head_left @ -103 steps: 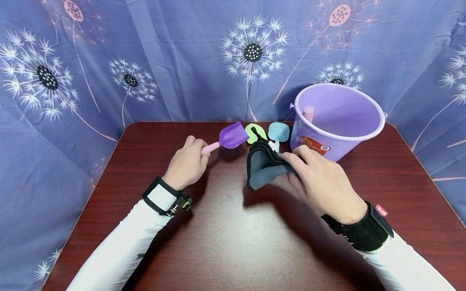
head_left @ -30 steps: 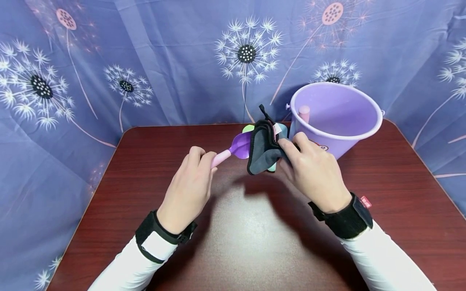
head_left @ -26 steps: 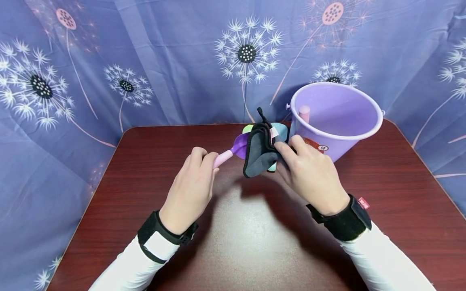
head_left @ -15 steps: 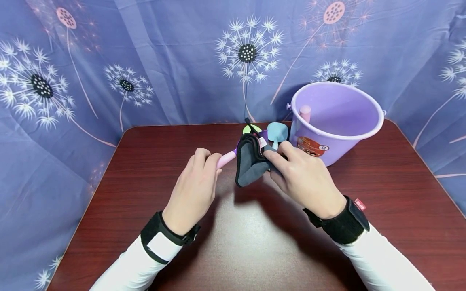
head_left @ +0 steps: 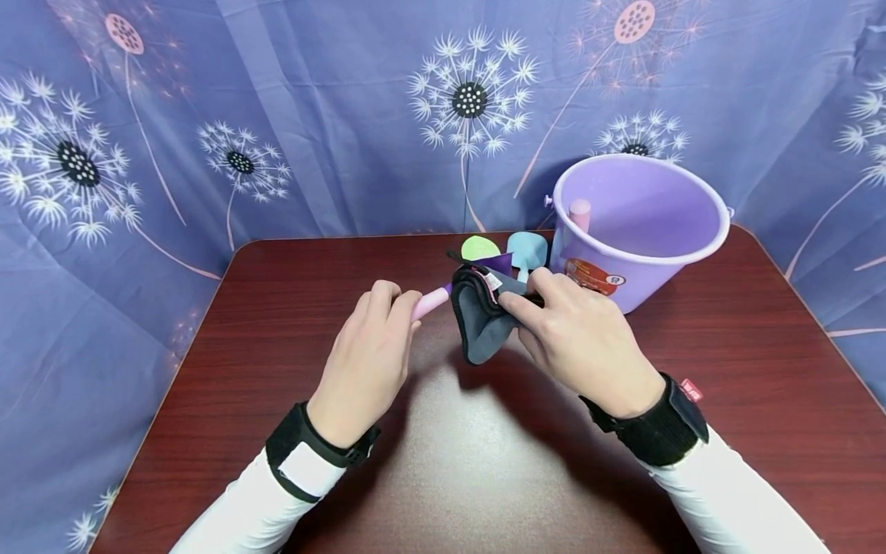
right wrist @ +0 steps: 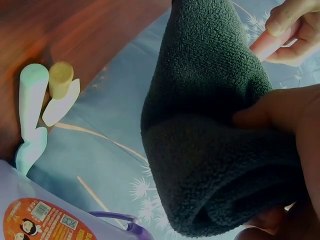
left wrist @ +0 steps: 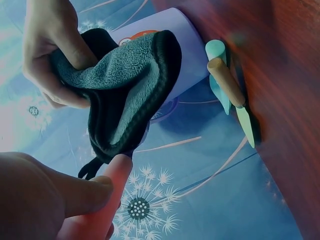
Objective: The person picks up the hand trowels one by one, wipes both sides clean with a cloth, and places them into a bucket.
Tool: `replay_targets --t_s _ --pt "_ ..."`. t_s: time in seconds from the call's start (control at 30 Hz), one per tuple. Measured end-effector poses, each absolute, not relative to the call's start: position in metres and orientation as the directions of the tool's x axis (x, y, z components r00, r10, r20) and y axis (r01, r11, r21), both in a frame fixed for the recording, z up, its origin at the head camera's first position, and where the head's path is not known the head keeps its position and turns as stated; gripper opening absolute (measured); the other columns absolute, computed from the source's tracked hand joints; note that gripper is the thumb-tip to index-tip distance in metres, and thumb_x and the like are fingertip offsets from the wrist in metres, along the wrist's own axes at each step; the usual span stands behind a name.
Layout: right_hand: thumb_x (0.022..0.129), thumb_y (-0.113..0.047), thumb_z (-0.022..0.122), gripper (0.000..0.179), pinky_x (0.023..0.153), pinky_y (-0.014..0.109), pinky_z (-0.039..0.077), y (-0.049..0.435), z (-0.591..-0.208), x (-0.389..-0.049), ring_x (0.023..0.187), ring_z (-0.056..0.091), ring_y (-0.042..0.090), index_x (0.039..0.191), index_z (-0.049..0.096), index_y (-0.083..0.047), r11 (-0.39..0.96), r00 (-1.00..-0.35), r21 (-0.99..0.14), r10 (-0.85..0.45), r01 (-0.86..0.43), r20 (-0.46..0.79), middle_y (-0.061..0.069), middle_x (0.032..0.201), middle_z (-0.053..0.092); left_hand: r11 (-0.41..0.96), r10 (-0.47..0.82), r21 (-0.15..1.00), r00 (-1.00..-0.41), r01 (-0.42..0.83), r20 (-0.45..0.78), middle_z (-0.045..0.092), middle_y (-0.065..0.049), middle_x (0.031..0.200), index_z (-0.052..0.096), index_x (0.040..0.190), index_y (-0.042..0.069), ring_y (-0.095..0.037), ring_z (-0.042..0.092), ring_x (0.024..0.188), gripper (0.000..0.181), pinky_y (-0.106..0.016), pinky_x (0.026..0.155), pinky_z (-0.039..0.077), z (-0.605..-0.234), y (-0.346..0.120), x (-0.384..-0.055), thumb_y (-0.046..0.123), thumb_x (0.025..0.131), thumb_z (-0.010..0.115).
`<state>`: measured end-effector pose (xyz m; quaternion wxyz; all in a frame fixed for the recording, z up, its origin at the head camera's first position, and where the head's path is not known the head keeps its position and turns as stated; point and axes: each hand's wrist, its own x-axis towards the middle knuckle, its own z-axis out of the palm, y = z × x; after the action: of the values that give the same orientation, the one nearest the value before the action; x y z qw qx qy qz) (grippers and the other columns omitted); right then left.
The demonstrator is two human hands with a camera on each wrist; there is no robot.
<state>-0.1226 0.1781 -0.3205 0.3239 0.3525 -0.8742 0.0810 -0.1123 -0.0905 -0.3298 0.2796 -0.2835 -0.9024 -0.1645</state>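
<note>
- Between left hand and right hand sits the shovel, its head mostly hidden under the cloth, a corner of purple blade peeping out beyond.
- Left hand: fingers wrapped round the shovel's pink grip.
- Right hand: thumb and fingers pinching the folded grey cloth against the shovel, just past the left fingertips.
- How far along? Looks like mid-wipe on this one; whether the blade is clean, no telling with the cloth over it.
- Just beyond the right hand, the bucket, a second pink handle leaning inside: one piece put away, by the look of it.
- Ahead of the right fingertips, the blue tool; left of that, the green tool. Both lie outside the bucket, so they may be left to do; whether either has been wiped doesn't show.
</note>
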Motion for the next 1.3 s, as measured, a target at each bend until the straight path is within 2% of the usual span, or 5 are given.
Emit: replay_targets --t_s 0.23,0.5,0.67,0.93,1.3 --pt "0.089 -0.018 0.053 0.029 0.045 0.038 0.039 0.183 -0.321 -0.124 0.063 0.048 0.023 0.115 0.066 -0.013 0.785 -0.609 0.074 -0.533 -0.615 0.587 0.006 0.089 0.045 0.779 0.442 0.113 -0.667 0.617 0.6 0.047 -0.013 0.101 0.058 0.116 -0.003 -0.027 0.046 0.078 0.024 -0.037 0.064 0.045 -0.33 -0.09 -0.112 0.01 0.096 0.063" --pt "0.087 -0.02 0.056 0.029 0.043 0.037 0.035 0.188 -0.322 -0.126 0.053 0.043 0.02 0.112 0.067 -0.011 0.819 -0.639 0.008 -0.453 -0.573 0.622 0.004 0.083 0.041 0.783 0.442 0.108 -0.671 0.612 0.596 0.047 -0.014 0.102 0.058 0.117 -0.004 -0.028 0.047 0.078 0.025 -0.037 0.063 0.046 -0.329 -0.091 -0.112 0.009 0.096 0.064" --pt "0.087 -0.021 0.056 0.03 0.045 0.039 0.036 0.193 -0.321 -0.127 0.046 0.043 0.022 0.11 0.069 -0.008 0.832 -0.657 -0.017 -0.425 -0.554 0.622 0.005 0.084 0.045 0.784 0.423 0.118 -0.663 0.61 0.618 0.048 -0.015 0.101 0.058 0.117 -0.005 -0.03 0.048 0.078 0.027 -0.038 0.063 0.046 -0.328 -0.092 -0.112 0.007 0.095 0.065" --pt "0.088 -0.022 0.054 0.029 0.047 0.044 0.039 0.196 -0.318 -0.127 0.054 0.047 0.026 0.107 0.071 -0.008 0.845 -0.69 -0.054 -0.396 -0.532 0.606 0.004 0.084 0.05 0.773 0.414 0.117 -0.637 0.623 0.65 0.048 -0.017 0.102 0.057 0.12 -0.007 -0.03 0.047 0.077 0.029 -0.037 0.063 0.045 -0.328 -0.093 -0.113 0.006 0.095 0.064" --pt "0.086 -0.025 0.056 0.024 0.047 0.033 0.037 0.188 -0.32 -0.123 0.055 0.041 0.014 0.1 0.07 -0.011 0.785 -0.666 -0.089 -0.452 -0.613 0.594 -0.003 0.081 0.043 0.768 0.444 0.106 -0.645 0.631 0.622 0.047 -0.016 0.102 0.056 0.121 -0.006 -0.028 0.045 0.08 0.028 -0.036 0.066 0.044 -0.33 -0.089 -0.112 0.007 0.097 0.061"
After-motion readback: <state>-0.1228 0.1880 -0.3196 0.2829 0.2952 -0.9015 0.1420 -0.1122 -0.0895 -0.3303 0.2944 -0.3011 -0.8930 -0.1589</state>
